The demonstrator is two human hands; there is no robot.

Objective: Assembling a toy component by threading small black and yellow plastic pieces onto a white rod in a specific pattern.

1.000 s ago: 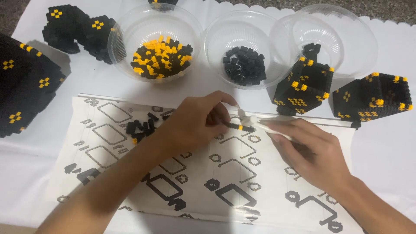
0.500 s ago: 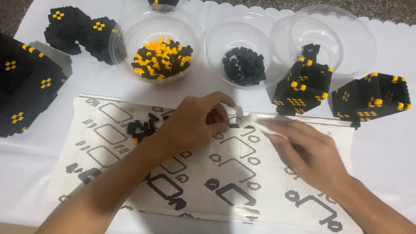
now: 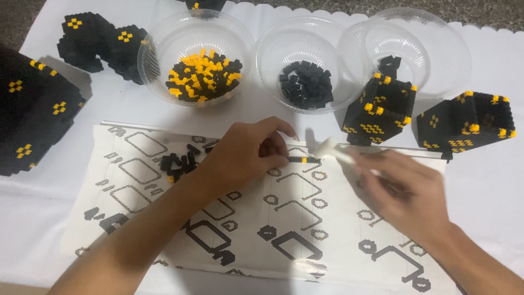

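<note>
The little strip of blocks (image 3: 303,159) I am working on is a thin black row with one yellow block near its left end, lying level just above the printed instruction sheet (image 3: 164,164), roughly in the middle of its upper edge. My left hand (image 3: 245,155) grasps it, fingertips pinched on its left end. My right hand (image 3: 406,191) is clenched around a white tool (image 3: 330,148), blurred, whose tip sits right at the strip's right end; I cannot tell whether it touches. A small heap of loose black blocks (image 3: 180,164) lies on the sheet just beside my left wrist. Beyond my hands stand the clear bowl of yellow and black blocks (image 3: 202,76) and the clear bowl of black blocks (image 3: 305,84). Compared with half a second ago, my hands are in nearly the same spot, but the strip shows more clearly past my fingertips, and my right hand has blurred.
</note>
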